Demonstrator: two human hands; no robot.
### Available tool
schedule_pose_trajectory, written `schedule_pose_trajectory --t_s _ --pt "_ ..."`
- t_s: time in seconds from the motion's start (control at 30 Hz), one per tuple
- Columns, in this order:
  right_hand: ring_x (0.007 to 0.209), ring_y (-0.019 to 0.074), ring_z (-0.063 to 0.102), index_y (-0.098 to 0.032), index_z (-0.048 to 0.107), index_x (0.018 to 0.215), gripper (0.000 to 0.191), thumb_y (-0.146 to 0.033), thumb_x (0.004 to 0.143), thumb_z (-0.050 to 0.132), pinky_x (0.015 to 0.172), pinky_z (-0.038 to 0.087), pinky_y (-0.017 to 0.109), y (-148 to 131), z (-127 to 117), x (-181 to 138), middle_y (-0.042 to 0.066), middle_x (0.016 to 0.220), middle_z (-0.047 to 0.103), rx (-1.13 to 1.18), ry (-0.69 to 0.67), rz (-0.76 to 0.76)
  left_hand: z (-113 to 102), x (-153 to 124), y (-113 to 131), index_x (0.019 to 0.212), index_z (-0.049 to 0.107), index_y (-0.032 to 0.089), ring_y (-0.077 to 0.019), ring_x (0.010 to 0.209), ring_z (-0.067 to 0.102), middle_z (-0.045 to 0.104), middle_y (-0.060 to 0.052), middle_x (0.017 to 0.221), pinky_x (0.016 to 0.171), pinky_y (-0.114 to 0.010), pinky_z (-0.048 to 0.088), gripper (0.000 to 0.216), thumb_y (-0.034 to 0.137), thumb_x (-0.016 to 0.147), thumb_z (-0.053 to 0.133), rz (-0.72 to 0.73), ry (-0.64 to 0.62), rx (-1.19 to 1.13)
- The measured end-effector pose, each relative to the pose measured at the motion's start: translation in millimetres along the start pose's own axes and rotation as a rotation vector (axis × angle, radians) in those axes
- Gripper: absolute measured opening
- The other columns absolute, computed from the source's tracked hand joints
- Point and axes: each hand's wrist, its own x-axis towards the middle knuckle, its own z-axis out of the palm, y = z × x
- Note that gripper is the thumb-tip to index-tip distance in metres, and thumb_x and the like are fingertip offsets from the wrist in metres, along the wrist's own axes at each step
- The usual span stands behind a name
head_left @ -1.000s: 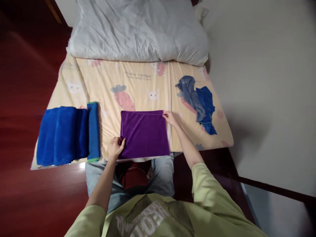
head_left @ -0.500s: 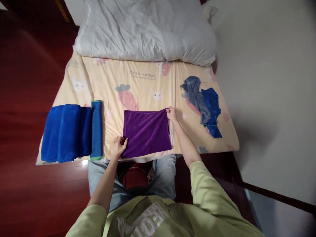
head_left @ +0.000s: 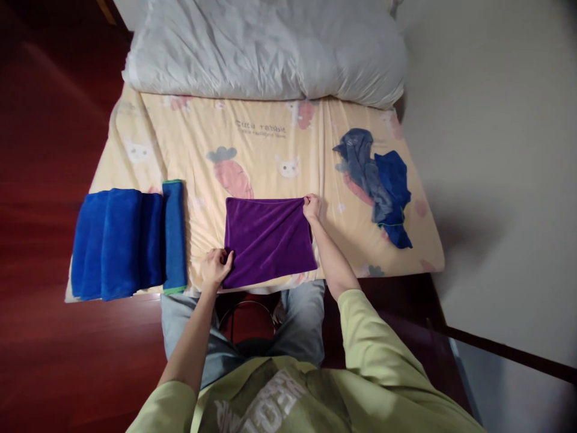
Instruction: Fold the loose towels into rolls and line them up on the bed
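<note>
Purple towel [head_left: 268, 240] held by two opposite corners, flat at the near edge of the bed [head_left: 270, 150].
The left hand [head_left: 215, 267] has its grip closed on the near left corner. The right hand [head_left: 312, 207] pinches the far right corner, raised slightly so the cloth puckers there. An uneven pull could skew the towel, or a loosened grip could let it slide off the mattress edge. Folded blue towels [head_left: 117, 240] lie to the left, crumpled blue cloths [head_left: 378, 186] to the far right, and a white duvet [head_left: 265, 48] lies farthest.
</note>
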Motion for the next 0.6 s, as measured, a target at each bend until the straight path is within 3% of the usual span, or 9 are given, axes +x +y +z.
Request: schedule_pose_trajectory --t_s 0.17,0.3,0.43,0.5,0.6 --pt "0.09 0.0249 0.067 -0.018 0.07 0.093 0.017 -0.021 0.094 0.054 0.098 0.054 0.037 6 7 -14 0.013 0.094 0.075 0.042 0.096 -0.06 0 2 -1 0.076 0.052 0.025 -0.0236 0.073 0.057 0.054 -0.004 0.068 0.076 -0.038 0.044 0.037 0.054 0.099 0.054 -0.003 -0.016 0.007" --pt "0.098 0.0244 0.067 -0.019 0.07 0.098 0.02 -0.028 0.098 0.053 0.1 0.054 0.037 11 15 -30 0.015 0.104 0.073 0.067 0.22 -0.098 -2 -1 0 0.075 0.052 0.026 -0.0232 0.072 0.057 0.055 -0.004 0.069 0.076 -0.038 0.046 0.038 0.055 0.099 0.054 -0.014 -0.014 0.016" --pt "0.098 0.0251 0.068 -0.019 0.07 0.095 0.021 -0.031 0.099 0.054 0.098 0.055 0.037 15 19 -34 0.015 0.106 0.073 0.097 0.249 -0.108 -12 0 -5 0.08 0.057 0.025 -0.0237 0.074 0.06 0.062 -0.005 0.075 0.074 -0.038 0.048 0.037 0.055 0.1 0.051 -0.053 -0.033 -0.043" --pt "0.098 0.0252 0.068 -0.02 0.071 0.094 0.021 -0.031 0.099 0.054 0.099 0.055 0.038 17 21 -33 0.014 0.106 0.073 0.103 0.255 -0.115 -19 15 -2 0.085 0.061 0.025 -0.0242 0.076 0.062 0.066 -0.006 0.08 0.075 -0.038 0.05 0.035 0.051 0.103 0.046 -0.048 -0.057 -0.073" --pt "0.099 0.0248 0.068 -0.02 0.07 0.093 0.024 -0.032 0.102 0.052 0.098 0.055 0.037 18 24 -32 0.014 0.107 0.072 0.116 0.275 -0.135 -21 70 25 0.092 0.066 0.023 -0.0255 0.083 0.063 0.066 -0.008 0.082 0.083 -0.04 0.053 0.034 0.045 0.105 0.044 0.096 -0.121 -0.037"
